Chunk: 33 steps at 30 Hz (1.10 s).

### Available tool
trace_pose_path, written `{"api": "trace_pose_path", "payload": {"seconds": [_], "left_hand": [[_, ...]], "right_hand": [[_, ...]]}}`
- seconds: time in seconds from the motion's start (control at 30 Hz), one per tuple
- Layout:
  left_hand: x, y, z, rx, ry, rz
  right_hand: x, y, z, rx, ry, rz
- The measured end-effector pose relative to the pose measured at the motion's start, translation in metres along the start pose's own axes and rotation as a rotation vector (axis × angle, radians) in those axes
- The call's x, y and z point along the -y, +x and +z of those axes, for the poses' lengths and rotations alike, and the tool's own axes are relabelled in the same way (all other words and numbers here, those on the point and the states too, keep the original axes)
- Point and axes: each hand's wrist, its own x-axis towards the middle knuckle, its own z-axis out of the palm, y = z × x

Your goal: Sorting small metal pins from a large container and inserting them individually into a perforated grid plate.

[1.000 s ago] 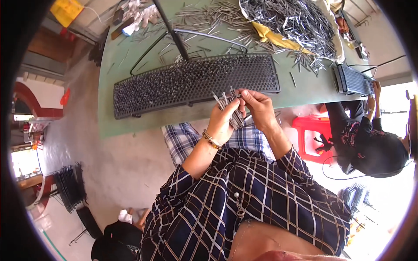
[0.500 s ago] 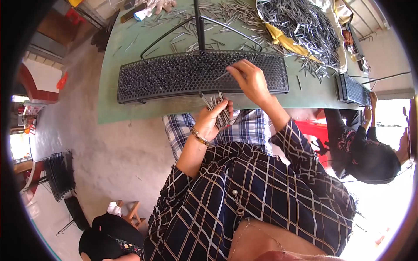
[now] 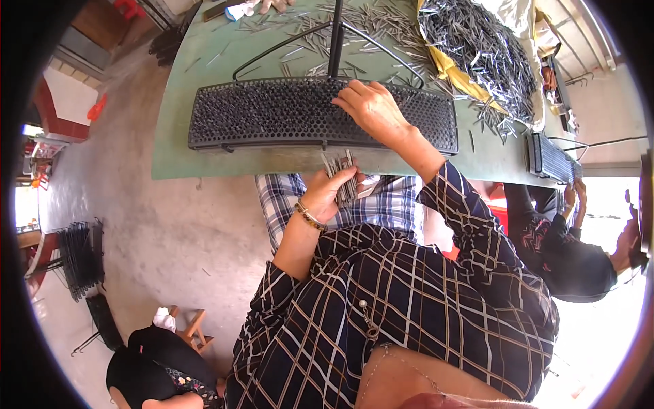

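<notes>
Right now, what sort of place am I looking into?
Probably a small handwork workshop: a heap of thin, metallic-looking pieces spreads over a green table, a perforated black panel lies before the wearer, and a co-worker at the right handles a similar panel.

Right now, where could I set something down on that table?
The green table looks bare between its near edge and the perforated panel, left of the left hand, and beside the panel's left end. Behind the panel, loose strips lie crowded; a heap fills the far right.
</notes>
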Motion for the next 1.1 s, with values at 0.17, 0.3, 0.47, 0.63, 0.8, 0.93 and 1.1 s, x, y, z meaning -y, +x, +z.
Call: {"api": "trace_pose_path", "payload": {"seconds": [0.17, 0.3, 0.47, 0.63, 0.8, 0.93, 1.1], "left_hand": [[0.003, 0.003, -0.009, 0.037, 0.011, 0.065], [0.002, 0.002, -0.008, 0.043, 0.070, 0.051], [0.001, -0.001, -0.006, 0.026, 0.072, 0.063], [0.001, 0.000, -0.003, 0.014, 0.108, 0.046], [0.002, -0.001, -0.003, 0.064, 0.127, 0.081], [-0.002, -0.003, 0.003, 0.087, 0.216, 0.101], [-0.005, -0.002, 0.007, 0.115, 0.329, 0.088]], "right_hand": [[0.000, 0.001, 0.007, 0.009, -0.037, -0.033], [0.006, -0.003, 0.015, 0.086, -0.011, -0.041], [0.007, -0.002, 0.018, 0.071, 0.021, -0.028], [0.009, -0.010, 0.019, 0.149, 0.031, -0.009], [0.022, -0.005, -0.002, 0.075, 0.329, 0.217], [0.026, -0.013, -0.014, 0.247, 0.799, 0.344], [0.025, -0.025, -0.011, 0.437, 1.127, 0.526]]}}
